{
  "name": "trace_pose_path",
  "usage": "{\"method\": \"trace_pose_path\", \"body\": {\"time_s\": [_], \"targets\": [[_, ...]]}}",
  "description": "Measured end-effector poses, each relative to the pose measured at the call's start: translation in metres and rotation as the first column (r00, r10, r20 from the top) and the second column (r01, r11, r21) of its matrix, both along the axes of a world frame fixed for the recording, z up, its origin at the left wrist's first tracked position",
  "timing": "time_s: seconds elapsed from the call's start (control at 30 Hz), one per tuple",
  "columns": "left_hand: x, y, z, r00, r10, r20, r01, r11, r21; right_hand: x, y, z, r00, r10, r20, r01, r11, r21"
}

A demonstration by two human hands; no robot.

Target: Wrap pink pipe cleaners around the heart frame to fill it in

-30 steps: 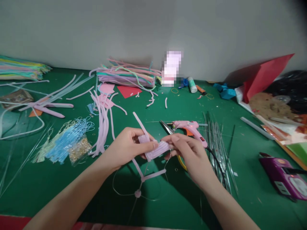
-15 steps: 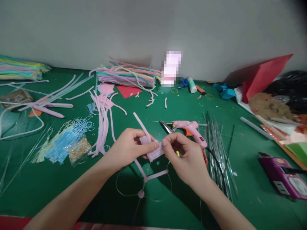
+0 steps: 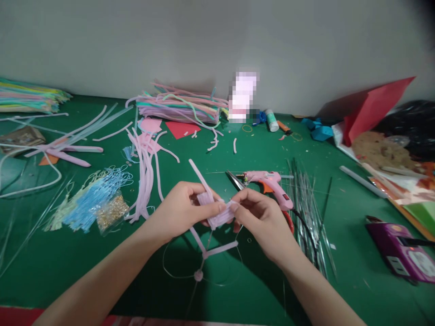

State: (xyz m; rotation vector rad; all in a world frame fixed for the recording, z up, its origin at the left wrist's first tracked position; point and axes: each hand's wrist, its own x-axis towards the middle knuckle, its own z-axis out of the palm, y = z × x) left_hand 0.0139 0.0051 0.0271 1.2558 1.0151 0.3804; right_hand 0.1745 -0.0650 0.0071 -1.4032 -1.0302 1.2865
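Black bag (image 3: 416, 131) far right, purple device (image 3: 399, 249) nearer

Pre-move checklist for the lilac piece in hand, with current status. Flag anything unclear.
1. Left hand grip on the lilac piece: ok, thumb across its front.
2. Right hand at the piece's right end: ok, thumb and fingertips pinch there.
3. Scissors free to pick up: not ok, the right hand covers much of them from this view.
4. Glue gun nozzle directed away from the hands: ok, it lies on the table pointing left, beyond the right hand.
5. Glue gun hot: cannot tell.
6. Thin wire loop free of snags: cannot tell, its upper part is hidden at the hands.
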Motion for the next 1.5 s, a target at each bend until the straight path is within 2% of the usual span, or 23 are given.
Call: {"method": "trace_pose_path", "body": {"time_s": [0.63, 1.5], "targets": [[0.0000, -0.0012, 0.0003, 1.000, -0.007, -0.025, 0.009, 0.999, 0.045, -0.0008, -0.0009, -0.0060, 0.996, -0.022, -0.081, 0.024, 1.000, 0.019], [0.0010, -0.0011, 0.0007, 1.000, 0.001, 0.020, -0.001, 0.999, -0.038, 0.0002, -0.0009, -0.0065, 0.998, -0.020, -0.068, 0.025, 0.997, 0.076]]}}
